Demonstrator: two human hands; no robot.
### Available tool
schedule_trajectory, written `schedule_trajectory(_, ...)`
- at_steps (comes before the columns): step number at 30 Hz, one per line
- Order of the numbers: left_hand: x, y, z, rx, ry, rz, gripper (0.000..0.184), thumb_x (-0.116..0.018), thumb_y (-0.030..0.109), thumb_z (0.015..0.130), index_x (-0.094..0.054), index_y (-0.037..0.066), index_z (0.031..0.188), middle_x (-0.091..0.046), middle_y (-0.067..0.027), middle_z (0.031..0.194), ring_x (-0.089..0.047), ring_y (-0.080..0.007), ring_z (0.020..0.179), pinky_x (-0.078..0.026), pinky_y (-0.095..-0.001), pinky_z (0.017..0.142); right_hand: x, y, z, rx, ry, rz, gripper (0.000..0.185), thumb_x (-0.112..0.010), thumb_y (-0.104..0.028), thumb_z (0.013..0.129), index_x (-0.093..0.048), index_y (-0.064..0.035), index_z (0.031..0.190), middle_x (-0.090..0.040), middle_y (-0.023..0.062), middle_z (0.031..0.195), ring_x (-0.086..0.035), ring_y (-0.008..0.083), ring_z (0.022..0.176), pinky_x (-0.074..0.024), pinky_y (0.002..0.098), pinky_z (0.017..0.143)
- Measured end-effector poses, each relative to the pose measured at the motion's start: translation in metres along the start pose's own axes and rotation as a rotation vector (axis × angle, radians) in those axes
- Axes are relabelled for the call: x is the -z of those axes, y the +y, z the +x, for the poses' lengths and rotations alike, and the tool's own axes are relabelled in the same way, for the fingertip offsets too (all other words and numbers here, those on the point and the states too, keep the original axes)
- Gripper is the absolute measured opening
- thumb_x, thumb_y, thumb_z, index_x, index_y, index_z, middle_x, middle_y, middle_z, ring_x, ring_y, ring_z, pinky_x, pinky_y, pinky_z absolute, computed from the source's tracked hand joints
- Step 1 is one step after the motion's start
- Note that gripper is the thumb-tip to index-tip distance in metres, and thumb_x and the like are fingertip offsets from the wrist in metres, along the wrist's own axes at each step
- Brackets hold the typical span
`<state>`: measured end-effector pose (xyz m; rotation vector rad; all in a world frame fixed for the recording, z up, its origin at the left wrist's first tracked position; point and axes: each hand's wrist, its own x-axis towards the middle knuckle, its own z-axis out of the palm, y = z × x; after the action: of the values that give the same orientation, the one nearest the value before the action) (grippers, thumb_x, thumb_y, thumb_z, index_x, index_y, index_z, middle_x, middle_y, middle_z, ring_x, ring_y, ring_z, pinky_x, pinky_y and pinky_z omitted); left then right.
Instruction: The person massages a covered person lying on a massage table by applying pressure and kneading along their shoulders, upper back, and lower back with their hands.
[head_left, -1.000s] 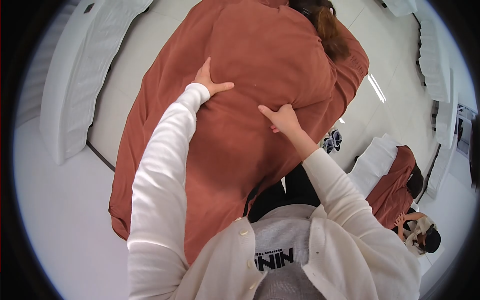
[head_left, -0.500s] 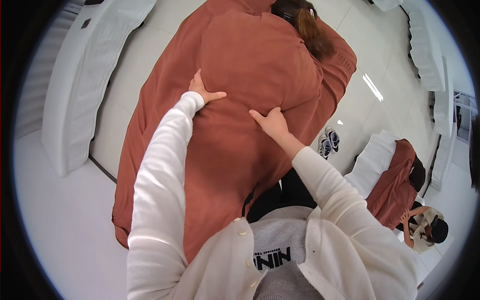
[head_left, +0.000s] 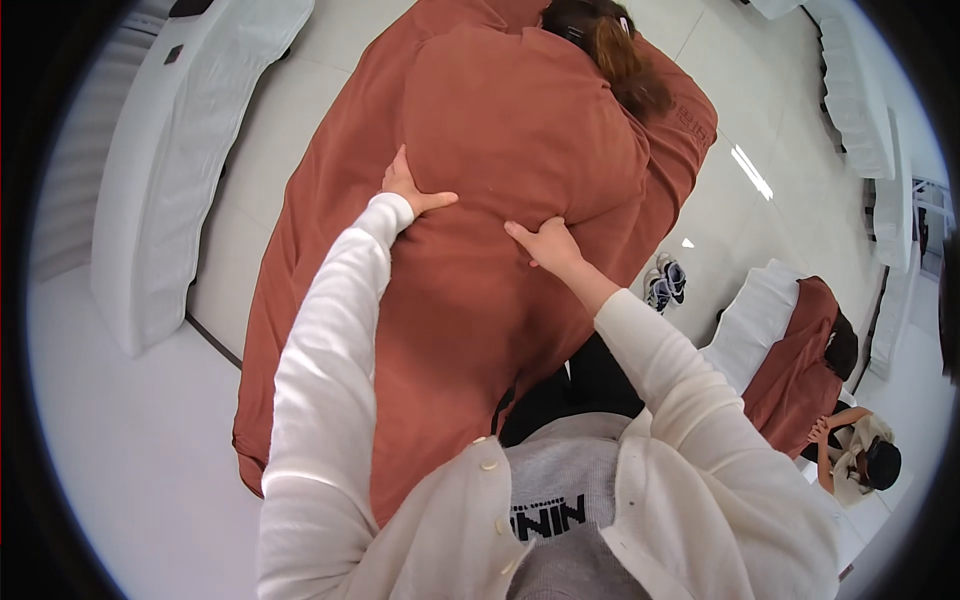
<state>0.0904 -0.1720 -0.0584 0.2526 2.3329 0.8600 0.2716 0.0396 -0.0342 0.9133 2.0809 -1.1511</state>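
Basically, rust-brown cover (head_left: 500,110), plain cloth w/ soft creases, a dark shadow twd its near end + faint unreadable lettering (head_left: 692,122) far R, lies mid-scene, draped over a person (head_left: 615,55), brown hair showing far R. L hand (head_left: 408,188) rests on it, thumb spread wide from fingers, nothing gripped; R hand (head_left: 553,247) touches it too, thumb out, other fingers mostly hidden, can't tell if they've hold of cloth.

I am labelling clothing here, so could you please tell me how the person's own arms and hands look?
The left hand and right hand are bare, with no gloves or rings visible. The left sleeve and right sleeve are plain and off-white; the left one reaches the wrist, the right stops higher up the forearm.
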Motion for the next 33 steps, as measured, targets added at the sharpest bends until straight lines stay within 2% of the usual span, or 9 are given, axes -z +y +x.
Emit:
schedule_trajectory(2, -0.002, 0.023, -0.01, 0.139, 0.045, 0.217, 0.135, -0.087, 0.059, 0.054, -0.01, 0.011, 0.155, -0.026, -0.0179, 0.154, -0.028, -0.0337, 0.143, -0.026, -0.0441, 0.116, -0.001, -0.002, 0.003, 0.02, 0.082, -0.169, 0.102, -0.064, -0.071, 0.076, -0.05, 0.0257, 0.106, -0.067, 0.0261, 0.093, -0.07, 0.0251, 0.063, -0.0559, 0.0305, 0.067)
schedule_trajectory(6, -0.002, 0.026, -0.011, 0.162, 0.074, 0.209, 0.133, -0.085, 0.061, 0.057, -0.01, 0.012, 0.155, -0.026, -0.0161, 0.155, -0.028, -0.032, 0.143, -0.023, -0.0458, 0.117, 0.01, -0.021, 0.001, -0.07, -0.047, -0.093, 0.105, -0.062, -0.075, 0.075, -0.051, 0.0259, 0.104, -0.067, 0.0257, 0.089, -0.069, 0.0244, 0.061, -0.0561, 0.0313, 0.069)
schedule_trajectory(12, 0.0, -0.01, 0.005, -0.012, 0.01, -0.146, 0.121, -0.084, 0.049, 0.068, -0.01, 0.007, 0.154, -0.028, -0.0223, 0.153, -0.032, -0.0334, 0.141, -0.029, -0.0398, 0.116, -0.007, 0.003, 0.012, 0.004, 0.172, -0.091, 0.108, -0.06, -0.076, 0.075, -0.051, 0.0262, 0.11, -0.068, 0.0249, 0.089, -0.069, 0.0238, 0.062, -0.0561, 0.0315, 0.07)
schedule_trajectory(14, -0.002, -0.017, 0.004, -0.037, -0.006, -0.04, 0.126, -0.082, 0.062, 0.062, -0.012, 0.011, 0.154, -0.03, -0.018, 0.153, -0.029, -0.0311, 0.142, -0.026, -0.0424, 0.116, -0.014, 0.009, 0.014, 0.062, 0.187, -0.17, 0.109, -0.06, -0.076, 0.075, -0.049, 0.0262, 0.112, -0.067, 0.0246, 0.088, -0.07, 0.0236, 0.064, -0.056, 0.0313, 0.069)
schedule_trajectory(18, 0.0, 0.025, -0.013, 0.136, 0.017, 0.289, 0.124, -0.081, 0.063, 0.063, -0.013, 0.011, 0.154, -0.032, -0.0173, 0.153, -0.028, -0.0312, 0.143, -0.028, -0.0423, 0.115, -0.004, -0.017, 0.002, -0.039, 0.065, -0.256, 0.114, -0.058, -0.077, 0.075, -0.041, 0.0273, 0.119, -0.066, 0.0264, 0.096, -0.07, 0.0251, 0.066, -0.0559, 0.0335, 0.073)
schedule_trajectory(20, -0.005, 0.024, -0.015, 0.127, 0.13, 0.278, 0.122, -0.079, 0.065, 0.064, -0.017, 0.012, 0.154, -0.033, -0.0181, 0.152, -0.032, -0.0307, 0.141, -0.029, -0.0423, 0.115, 0.004, -0.037, -0.012, -0.233, -0.035, -0.15, 0.124, -0.05, -0.079, 0.078, -0.018, 0.0229, 0.14, -0.055, 0.0301, 0.129, -0.058, 0.0356, 0.118, -0.0482, 0.0378, 0.097)
schedule_trajectory(27, -0.007, -0.015, 0.008, 0.048, 0.065, -0.008, 0.121, -0.079, 0.068, 0.062, -0.023, 0.009, 0.152, -0.037, -0.0183, 0.15, -0.038, -0.0306, 0.138, -0.029, -0.0425, 0.115, -0.01, -0.01, -0.005, -0.098, 0.167, -0.115, 0.114, -0.053, -0.074, 0.081, -0.028, 0.0262, 0.13, -0.056, 0.0345, 0.124, -0.056, 0.0378, 0.12, -0.0456, 0.0376, 0.099)
schedule_trajectory(30, 0.001, -0.011, -0.002, -0.143, 0.043, 0.032, 0.128, -0.081, 0.066, 0.06, -0.015, 0.008, 0.154, -0.032, -0.0168, 0.153, -0.032, -0.0302, 0.142, -0.027, -0.0422, 0.116, -0.006, -0.01, -0.014, -0.003, 0.136, -0.044, 0.115, -0.057, -0.073, 0.079, -0.027, 0.0265, 0.13, -0.054, 0.0352, 0.127, -0.056, 0.0383, 0.12, -0.0451, 0.0373, 0.1)
schedule_trajectory(33, 0.007, 0.034, -0.024, 0.138, -0.048, 0.337, 0.134, -0.082, 0.064, 0.06, -0.004, 0.01, 0.155, -0.025, -0.0148, 0.156, -0.021, -0.0286, 0.146, -0.021, -0.0445, 0.118, -0.006, -0.022, -0.022, -0.036, 0.07, -0.147, 0.123, -0.058, -0.076, 0.076, -0.022, 0.0281, 0.132, -0.05, 0.036, 0.131, -0.054, 0.0378, 0.123, -0.0446, 0.0366, 0.101)
